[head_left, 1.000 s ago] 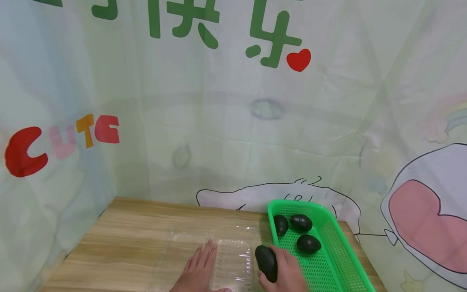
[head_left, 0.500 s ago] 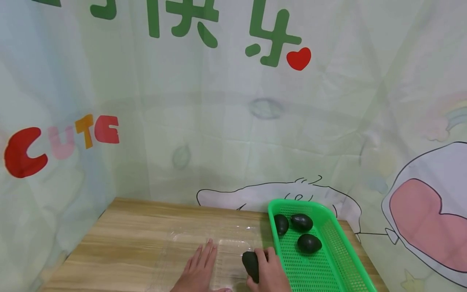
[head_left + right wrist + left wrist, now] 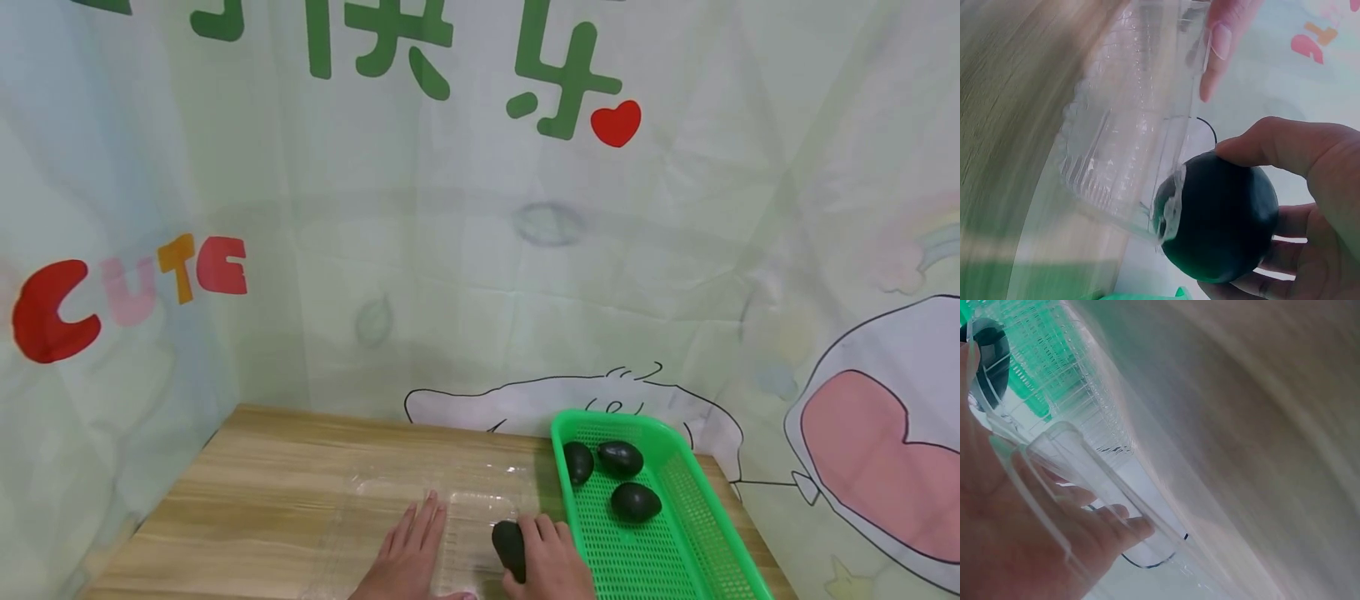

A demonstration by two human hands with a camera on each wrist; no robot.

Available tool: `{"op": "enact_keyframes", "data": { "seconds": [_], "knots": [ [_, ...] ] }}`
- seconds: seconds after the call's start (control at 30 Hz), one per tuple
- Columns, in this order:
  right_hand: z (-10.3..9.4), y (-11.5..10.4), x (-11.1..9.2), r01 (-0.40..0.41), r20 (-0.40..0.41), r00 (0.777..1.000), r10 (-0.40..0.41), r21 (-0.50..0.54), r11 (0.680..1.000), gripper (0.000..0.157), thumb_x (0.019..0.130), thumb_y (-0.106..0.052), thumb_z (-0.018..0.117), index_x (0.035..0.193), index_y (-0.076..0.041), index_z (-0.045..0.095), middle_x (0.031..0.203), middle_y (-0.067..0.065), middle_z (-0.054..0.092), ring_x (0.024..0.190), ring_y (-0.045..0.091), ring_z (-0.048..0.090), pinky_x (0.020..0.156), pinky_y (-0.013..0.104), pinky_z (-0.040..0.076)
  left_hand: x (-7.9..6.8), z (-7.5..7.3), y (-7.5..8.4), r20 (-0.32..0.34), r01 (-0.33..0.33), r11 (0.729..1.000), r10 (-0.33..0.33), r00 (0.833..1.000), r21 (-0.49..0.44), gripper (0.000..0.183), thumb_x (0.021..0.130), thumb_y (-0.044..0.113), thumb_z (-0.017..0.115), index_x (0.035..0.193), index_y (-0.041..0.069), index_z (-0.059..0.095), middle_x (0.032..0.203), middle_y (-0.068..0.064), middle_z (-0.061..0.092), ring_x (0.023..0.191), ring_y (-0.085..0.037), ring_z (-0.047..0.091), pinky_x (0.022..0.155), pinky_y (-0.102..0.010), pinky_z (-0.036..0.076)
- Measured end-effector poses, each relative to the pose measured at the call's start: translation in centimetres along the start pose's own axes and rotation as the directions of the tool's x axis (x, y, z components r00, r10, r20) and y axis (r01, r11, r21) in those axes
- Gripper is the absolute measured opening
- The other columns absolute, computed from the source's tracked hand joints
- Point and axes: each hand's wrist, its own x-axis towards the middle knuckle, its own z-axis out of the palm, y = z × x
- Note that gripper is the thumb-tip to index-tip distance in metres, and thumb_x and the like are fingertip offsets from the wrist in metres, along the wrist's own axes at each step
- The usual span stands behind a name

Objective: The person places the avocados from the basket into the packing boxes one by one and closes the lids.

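My right hand [image 3: 553, 560] grips a dark avocado [image 3: 509, 547] over the right side of a clear plastic clamshell box [image 3: 480, 510]. In the right wrist view the thumb lies on one side of the avocado [image 3: 1219, 219] and the fingers on the other, and it overlaps the box's rim [image 3: 1174, 209]. My left hand [image 3: 408, 552] lies over the box's left part with its fingers straight. The left wrist view shows that hand [image 3: 1041, 531] along the box's clear edge.
To the right stands a green perforated basket [image 3: 618, 417]. It holds dark avocados: one at the left wall [image 3: 578, 463], one at the back [image 3: 620, 457] and one further forward [image 3: 635, 502]. The wooden table [image 3: 262, 475] ends at a printed curtain [image 3: 450, 333].
My right hand has carried the avocado left, from beside the basket to over the box, and a little lower. The left hand has stayed in place.
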Motion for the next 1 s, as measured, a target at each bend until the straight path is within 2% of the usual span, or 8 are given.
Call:
{"op": "enact_keyframes", "data": {
  "seconds": [0.2,0.33,0.47,0.67,0.87,1.0],
  "knots": [
    [0.8,-0.6,0.6,-0.013,0.087,0.996,0.011,0.021,1.0,0.062,0.07,-0.042,0.078,0.117,-0.008,0.058,0.102,0.009,0.057,0.089,0.027,0.052,0.06,0.041,0.05,-0.2,-0.3,0.1,-0.01,-0.007,1.0,0.007,1.0,-0.006,0.123,0.066,0.092,0.04,0.15,0.004,0.025,0.159,-0.016,0.015,0.141,-0.045,0.021,0.106,-0.067,0.026],
    [1.6,-0.8,0.8,-0.015,0.106,0.994,0.012,0.025,1.0,0.061,0.071,-0.043,0.077,0.116,-0.007,0.057,0.103,0.011,0.058,0.092,0.029,0.055,0.062,0.043,0.052,-0.3,-0.3,0.1,-0.004,-0.006,1.0,0.006,1.0,-0.004,0.122,0.067,0.092,0.039,0.151,0.005,0.023,0.16,-0.015,0.014,0.141,-0.045,0.02,0.107,-0.066,0.025],
    [2.1,-0.8,0.8,0.001,0.093,0.996,-0.002,0.014,1.0,0.06,0.07,-0.044,0.077,0.111,-0.005,0.057,0.101,0.012,0.06,0.093,0.03,0.057,0.067,0.044,0.052,-0.4,-0.3,0.1,0.006,-0.006,1.0,0.006,1.0,0.006,0.122,0.067,0.092,0.037,0.151,0.005,0.022,0.16,-0.015,0.012,0.141,-0.045,0.02,0.107,-0.066,0.025],
    [2.8,-0.7,0.9,-0.01,0.169,0.986,0.019,-0.053,0.999,0.062,0.073,-0.052,0.073,0.11,-0.005,0.058,0.1,0.013,0.061,0.094,0.031,0.058,0.077,0.049,0.05,-0.2,-0.4,0.2,0.01,-0.003,1.0,0.003,1.0,-0.002,0.124,0.066,0.093,0.039,0.151,0.005,0.023,0.16,-0.015,0.014,0.141,-0.045,0.021,0.107,-0.066,0.025],
    [3.2,-1.0,0.3,-0.001,0.137,0.99,0.015,-0.096,0.995,0.059,0.075,-0.055,0.069,0.108,-0.007,0.062,0.097,0.01,0.064,0.092,0.029,0.061,0.076,0.048,0.049,0.0,0.0,-0.1,0.009,0.004,1.0,-0.004,1.0,0.01,0.128,0.061,0.095,0.04,0.152,0.006,0.021,0.16,-0.015,0.011,0.141,-0.045,0.019,0.108,-0.065,0.024],
    [3.1,-0.9,0.1,0.022,0.083,0.996,-0.014,-0.092,0.996,0.052,0.078,-0.054,0.066,0.104,-0.009,0.064,0.093,0.008,0.064,0.089,0.027,0.061,0.072,0.046,0.048,0.1,0.2,-0.3,0.0,-0.003,1.0,0.003,1.0,0.007,0.126,0.064,0.094,0.041,0.151,0.005,0.021,0.16,-0.016,0.012,0.141,-0.046,0.019,0.108,-0.066,0.023]
  ]
}}
